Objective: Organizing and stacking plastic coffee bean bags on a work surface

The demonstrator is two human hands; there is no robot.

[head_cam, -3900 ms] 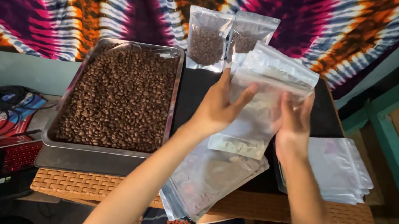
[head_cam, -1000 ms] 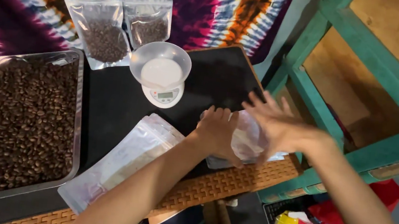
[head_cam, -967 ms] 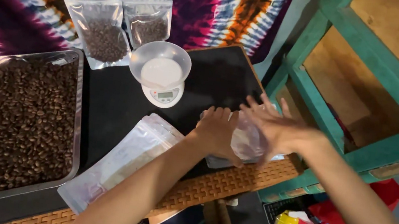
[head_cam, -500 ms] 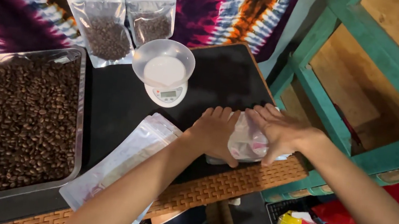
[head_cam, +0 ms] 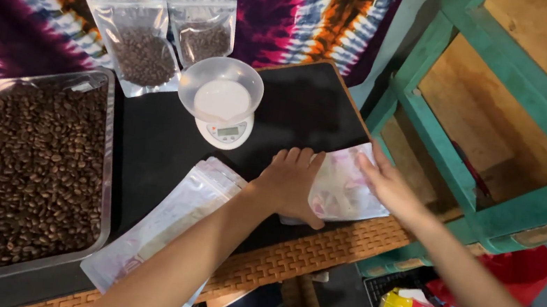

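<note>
Both hands now lie flat on a small stack of clear, glossy plastic pouches [head_cam: 346, 190] at the right edge of the black tabletop [head_cam: 307, 109], just above its woven wicker trim [head_cam: 317, 251]. Half a second ago the right hand was curled over the stack; a second ago it was a blur above it, so the pouches have just been set down and are being pressed square. The left hand [head_cam: 292, 185] rests palm-down with fingers close together on the stack's left side; the right hand [head_cam: 389, 186] lies along its right edge, fingers straight and gripping nothing. A second, longer pile of empty pouches [head_cam: 162, 223] lies just left of the left forearm. Behind stand a white kitchen scale with a translucent bowl [head_cam: 221, 97], two filled clear bags of coffee beans [head_cam: 165, 41], and a metal tray of roasted beans [head_cam: 15, 165].
</note>
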